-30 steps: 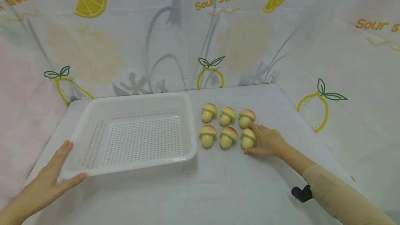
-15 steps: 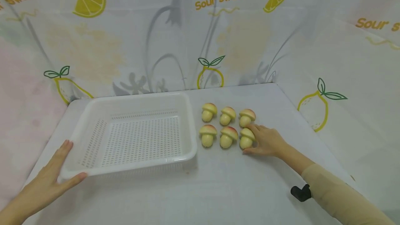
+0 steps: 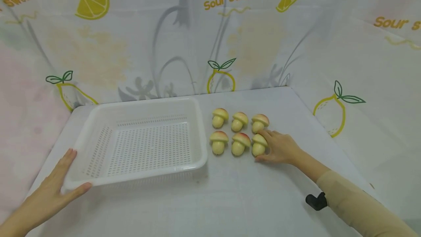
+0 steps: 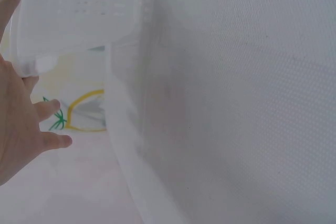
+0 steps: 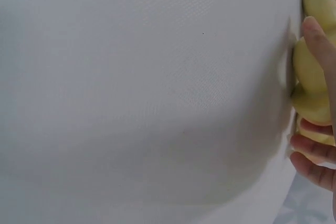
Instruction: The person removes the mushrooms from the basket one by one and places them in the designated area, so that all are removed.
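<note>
1. The right hand (image 3: 279,148), forearm stretched across the table (image 3: 230,196), curls thumb and fingers round the near-right toy mushroom (image 3: 259,145) of six.
2. The left hand (image 3: 52,189) lies flat, fingers straight, against the white basket (image 3: 98,180)'s near-left corner.
3. The backdrop (image 3: 131,36) reads "Sour sweet".

Glossy white perforated plastic basket (image 3: 98,127), smooth shiny toy mushrooms (image 3: 241,133), matt finely woven cloth (image 3: 230,200) covers the table
</note>
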The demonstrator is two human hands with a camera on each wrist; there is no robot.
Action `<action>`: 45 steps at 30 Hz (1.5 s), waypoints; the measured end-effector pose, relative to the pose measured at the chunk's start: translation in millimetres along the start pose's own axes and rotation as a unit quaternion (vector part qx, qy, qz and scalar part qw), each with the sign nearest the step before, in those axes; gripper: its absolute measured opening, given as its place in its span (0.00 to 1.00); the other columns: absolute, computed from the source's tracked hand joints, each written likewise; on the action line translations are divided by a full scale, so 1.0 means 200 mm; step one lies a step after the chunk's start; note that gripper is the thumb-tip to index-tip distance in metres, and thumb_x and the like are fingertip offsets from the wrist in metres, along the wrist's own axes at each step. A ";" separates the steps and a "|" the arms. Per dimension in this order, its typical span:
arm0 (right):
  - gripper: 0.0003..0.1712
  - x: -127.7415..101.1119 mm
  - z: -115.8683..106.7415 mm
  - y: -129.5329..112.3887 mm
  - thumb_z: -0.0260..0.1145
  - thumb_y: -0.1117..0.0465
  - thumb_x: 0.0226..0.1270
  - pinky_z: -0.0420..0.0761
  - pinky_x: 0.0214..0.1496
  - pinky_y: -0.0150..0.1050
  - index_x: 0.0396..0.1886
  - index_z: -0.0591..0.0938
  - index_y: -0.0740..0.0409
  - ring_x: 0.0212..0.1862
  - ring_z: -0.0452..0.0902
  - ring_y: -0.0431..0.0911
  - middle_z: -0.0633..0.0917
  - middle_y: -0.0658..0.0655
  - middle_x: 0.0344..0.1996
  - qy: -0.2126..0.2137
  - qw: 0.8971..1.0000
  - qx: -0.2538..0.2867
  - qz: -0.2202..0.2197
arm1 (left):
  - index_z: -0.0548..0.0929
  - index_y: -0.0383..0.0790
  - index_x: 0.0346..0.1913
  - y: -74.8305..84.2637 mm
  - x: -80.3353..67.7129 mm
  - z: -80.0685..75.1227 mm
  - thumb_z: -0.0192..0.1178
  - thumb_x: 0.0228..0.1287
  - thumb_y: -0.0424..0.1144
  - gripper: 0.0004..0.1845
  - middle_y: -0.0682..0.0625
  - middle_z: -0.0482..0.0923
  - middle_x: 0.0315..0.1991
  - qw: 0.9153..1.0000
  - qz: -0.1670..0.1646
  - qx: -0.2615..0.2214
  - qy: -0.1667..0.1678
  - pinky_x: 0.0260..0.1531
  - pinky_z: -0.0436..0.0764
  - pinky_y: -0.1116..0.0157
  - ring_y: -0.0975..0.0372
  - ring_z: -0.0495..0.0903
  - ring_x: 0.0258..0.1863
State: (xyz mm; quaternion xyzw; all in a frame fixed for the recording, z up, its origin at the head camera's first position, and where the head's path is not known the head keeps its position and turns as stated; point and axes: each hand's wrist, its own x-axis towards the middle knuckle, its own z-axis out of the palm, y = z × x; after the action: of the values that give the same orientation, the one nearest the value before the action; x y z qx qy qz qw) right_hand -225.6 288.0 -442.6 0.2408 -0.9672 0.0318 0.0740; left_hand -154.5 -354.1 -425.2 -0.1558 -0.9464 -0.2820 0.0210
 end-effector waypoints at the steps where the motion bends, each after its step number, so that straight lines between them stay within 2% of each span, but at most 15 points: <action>1: 0.50 0.00 0.00 0.00 0.68 0.24 0.41 0.73 0.19 0.42 0.58 0.71 0.52 0.36 0.79 0.51 0.81 0.54 0.39 0.001 1.000 0.001 0.000 | 0.33 0.41 0.77 0.00 0.00 0.00 0.64 0.63 0.41 0.54 0.41 0.26 0.76 1.000 -0.001 -0.001 -0.001 0.66 0.23 0.60 0.43 0.29 0.73; 3: 0.51 0.01 -0.01 0.00 0.69 0.25 0.41 0.74 0.19 0.43 0.59 0.71 0.52 0.37 0.79 0.52 0.81 0.55 0.40 0.003 1.000 0.003 -0.001 | 0.33 0.41 0.77 0.01 -0.01 -0.01 0.64 0.63 0.41 0.54 0.42 0.26 0.76 1.000 -0.001 0.001 0.000 0.66 0.23 0.61 0.44 0.29 0.73; 7: 0.51 0.01 -0.03 0.00 0.70 0.26 0.41 0.74 0.19 0.43 0.60 0.70 0.51 0.37 0.80 0.52 0.82 0.56 0.42 0.004 1.000 0.005 -0.003 | 0.33 0.42 0.77 0.03 -0.01 -0.03 0.63 0.64 0.42 0.54 0.45 0.25 0.76 1.000 -0.001 0.002 0.001 0.67 0.23 0.54 0.44 0.28 0.73; 12: 0.53 0.02 -0.04 0.00 0.69 0.25 0.41 0.74 0.19 0.43 0.62 0.69 0.51 0.37 0.79 0.52 0.82 0.56 0.43 0.006 1.000 0.005 -0.002 | 0.33 0.41 0.77 0.04 -0.01 -0.04 0.63 0.63 0.42 0.54 0.43 0.26 0.76 1.000 0.001 0.005 0.005 0.66 0.25 0.47 0.44 0.28 0.73; 14: 0.54 0.02 -0.05 0.00 0.69 0.25 0.41 0.75 0.20 0.44 0.63 0.68 0.51 0.39 0.80 0.52 0.82 0.57 0.46 0.003 1.000 0.005 0.000 | 0.34 0.40 0.76 0.05 -0.01 -0.05 0.64 0.63 0.42 0.54 0.41 0.26 0.76 1.000 0.003 0.007 0.011 0.68 0.25 0.52 0.44 0.28 0.73; 16: 0.55 0.03 -0.06 0.00 0.67 0.23 0.41 0.76 0.21 0.46 0.64 0.68 0.51 0.41 0.80 0.53 0.82 0.57 0.48 0.000 1.000 0.002 0.004 | 0.34 0.39 0.76 0.05 -0.01 -0.06 0.64 0.62 0.41 0.54 0.40 0.27 0.76 1.000 0.005 0.012 0.017 0.67 0.25 0.62 0.45 0.29 0.73; 19: 0.57 0.03 -0.09 0.00 0.66 0.21 0.40 0.76 0.21 0.47 0.65 0.69 0.52 0.42 0.80 0.53 0.82 0.56 0.47 0.006 1.000 -0.009 0.008 | 0.34 0.38 0.76 0.06 -0.01 -0.06 0.65 0.62 0.41 0.54 0.39 0.27 0.76 1.000 0.007 0.018 0.023 0.62 0.25 0.74 0.45 0.29 0.73; 21: 0.57 0.04 -0.10 0.01 0.66 0.22 0.40 0.76 0.20 0.46 0.64 0.69 0.53 0.40 0.80 0.52 0.83 0.55 0.44 0.018 1.000 -0.017 0.003 | 0.34 0.38 0.76 0.06 -0.01 -0.06 0.65 0.62 0.41 0.54 0.40 0.27 0.76 0.999 0.008 0.021 0.024 0.66 0.25 0.67 0.44 0.29 0.73; 24: 0.56 0.04 -0.12 0.01 0.68 0.23 0.40 0.72 0.16 0.42 0.63 0.69 0.53 0.34 0.78 0.51 0.82 0.54 0.38 0.050 0.998 -0.029 -0.015 | 0.35 0.40 0.77 0.06 -0.02 -0.07 0.64 0.62 0.42 0.53 0.41 0.28 0.76 1.000 0.003 0.022 0.019 0.68 0.26 0.52 0.42 0.30 0.73; 26: 0.55 0.06 -0.14 0.01 0.69 0.25 0.40 0.69 0.14 0.40 0.63 0.69 0.52 0.31 0.77 0.50 0.82 0.54 0.36 0.076 0.996 -0.029 -0.033 | 0.35 0.41 0.77 0.07 -0.02 -0.07 0.63 0.63 0.43 0.53 0.40 0.28 0.76 1.000 -0.005 0.027 0.011 0.65 0.29 0.39 0.39 0.30 0.72; 30: 0.52 0.11 -0.19 0.00 0.69 0.27 0.42 0.68 0.13 0.38 0.63 0.71 0.52 0.33 0.78 0.51 0.83 0.55 0.40 0.108 0.993 -0.024 -0.050 | 0.34 0.42 0.77 0.08 -0.02 -0.08 0.61 0.65 0.47 0.51 0.38 0.29 0.76 0.998 -0.024 0.050 -0.013 0.57 0.32 0.29 0.34 0.31 0.71; 34: 0.48 0.21 -0.27 -0.04 0.67 0.29 0.48 0.74 0.17 0.42 0.63 0.71 0.53 0.42 0.80 0.52 0.83 0.56 0.45 0.092 0.995 -0.029 -0.032 | 0.33 0.41 0.76 0.08 -0.02 -0.10 0.59 0.67 0.48 0.51 0.36 0.28 0.75 0.997 -0.031 0.062 -0.031 0.55 0.29 0.27 0.35 0.30 0.71; 40: 0.41 0.38 -0.40 -0.16 0.58 0.31 0.61 0.80 0.29 0.48 0.66 0.70 0.51 0.49 0.78 0.50 0.82 0.54 0.48 0.051 0.999 0.002 -0.007 | 0.31 0.38 0.75 0.09 -0.01 -0.11 0.60 0.66 0.47 0.52 0.31 0.27 0.74 0.997 -0.026 0.037 -0.060 0.58 0.27 0.31 0.34 0.27 0.70; 45: 0.40 0.55 -0.48 -0.29 0.50 0.31 0.68 0.81 0.38 0.50 0.68 0.67 0.52 0.54 0.76 0.51 0.81 0.56 0.54 0.030 0.999 0.031 -0.023 | 0.30 0.34 0.75 0.12 0.01 -0.13 0.58 0.67 0.49 0.53 0.31 0.25 0.74 0.994 -0.036 0.035 -0.093 0.54 0.32 0.27 0.31 0.27 0.69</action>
State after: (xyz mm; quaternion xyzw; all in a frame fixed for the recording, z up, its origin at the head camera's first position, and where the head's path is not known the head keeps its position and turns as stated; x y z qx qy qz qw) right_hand -282.0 196.5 -328.1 0.2639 -0.9574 0.0669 0.0965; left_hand -151.6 -349.5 -390.2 -0.1461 -0.9587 -0.2332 -0.0714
